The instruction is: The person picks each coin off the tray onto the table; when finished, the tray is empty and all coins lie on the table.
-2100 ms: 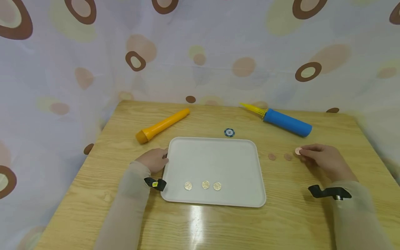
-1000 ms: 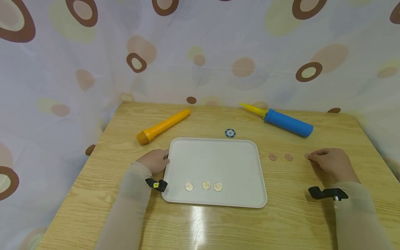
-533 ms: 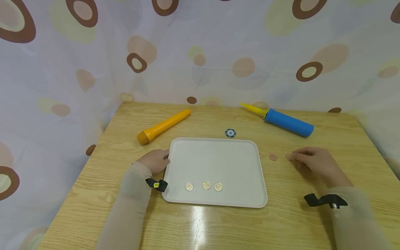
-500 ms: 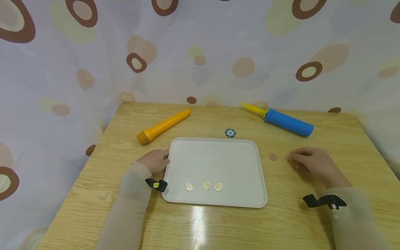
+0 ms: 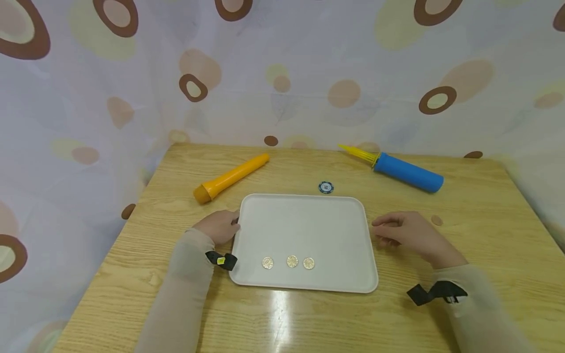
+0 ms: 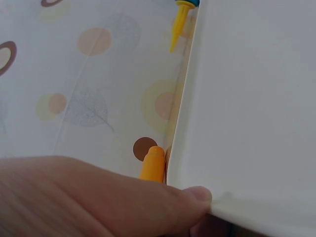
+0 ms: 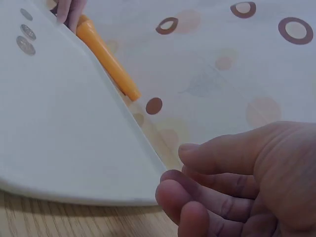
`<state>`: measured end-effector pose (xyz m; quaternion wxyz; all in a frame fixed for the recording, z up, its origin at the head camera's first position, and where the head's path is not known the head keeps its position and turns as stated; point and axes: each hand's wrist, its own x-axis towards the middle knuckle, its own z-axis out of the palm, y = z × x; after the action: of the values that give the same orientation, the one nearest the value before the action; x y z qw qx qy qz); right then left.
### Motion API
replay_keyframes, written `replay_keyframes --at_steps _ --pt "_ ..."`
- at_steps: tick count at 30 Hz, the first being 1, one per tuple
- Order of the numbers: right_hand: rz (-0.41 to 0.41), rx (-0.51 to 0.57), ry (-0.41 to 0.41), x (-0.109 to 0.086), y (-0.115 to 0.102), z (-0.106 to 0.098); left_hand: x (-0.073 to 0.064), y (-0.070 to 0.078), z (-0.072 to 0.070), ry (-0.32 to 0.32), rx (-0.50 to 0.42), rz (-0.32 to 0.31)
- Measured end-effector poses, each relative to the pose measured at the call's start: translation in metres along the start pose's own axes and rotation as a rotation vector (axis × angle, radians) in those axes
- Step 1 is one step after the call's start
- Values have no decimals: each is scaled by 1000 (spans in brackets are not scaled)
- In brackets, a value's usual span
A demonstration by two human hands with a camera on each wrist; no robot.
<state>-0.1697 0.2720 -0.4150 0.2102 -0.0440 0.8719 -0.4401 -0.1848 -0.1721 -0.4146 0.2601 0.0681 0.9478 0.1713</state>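
Observation:
My left hand (image 5: 218,227) grips the left edge of a white rectangular tray (image 5: 300,220); in the left wrist view the thumb (image 6: 195,195) lies on its rim and the other fingers are mostly hidden below. Three gold-coloured coins (image 5: 292,261) lie in a row on the tray's near part. Just beyond the tray's right edge is my right hand (image 5: 412,233), fingers loosely bent. In the right wrist view, the thumb (image 7: 197,157) stands apart from the fingers and nothing shows between them. A copper-coloured coin (image 5: 437,220) lies on the table behind this hand, which hides the spots of two others.
An orange toy microphone (image 5: 229,179) lies at the back left. Behind the tray is a dark poker chip (image 5: 325,187). A blue hand pump (image 5: 408,172) with a yellow nozzle lies at the back right. A patterned curtain (image 5: 309,73) hangs behind the wooden table (image 5: 145,245).
My right hand set a coin down at the right of the row, let go, then moved left past the middle coin to the tray's right edge. The left hand and tray stayed put.

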Motion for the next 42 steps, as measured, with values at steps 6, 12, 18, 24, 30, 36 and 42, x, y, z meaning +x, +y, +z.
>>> replay_keyframes --at_steps 6,12,18,24,30,36,42 --pt "10 9 -36 3 -17 17 0 0 1 -2 -1 1" --pt "-27 18 -103 9 -27 41 1 -1 1 1 0 2" --pt "-111 0 -195 13 -38 68 -1 -2 2 3 -4 -3" --pt "-146 3 -239 15 -46 87 0 -1 2 3 -2 2" --pt "-149 -21 -253 16 -52 103 1 0 2 -4 0 4" --pt "-164 -48 -235 18 -54 111 2 -1 1 1 1 13" --pt "-182 -135 -198 20 -55 119 2 -1 1 3 -7 8"
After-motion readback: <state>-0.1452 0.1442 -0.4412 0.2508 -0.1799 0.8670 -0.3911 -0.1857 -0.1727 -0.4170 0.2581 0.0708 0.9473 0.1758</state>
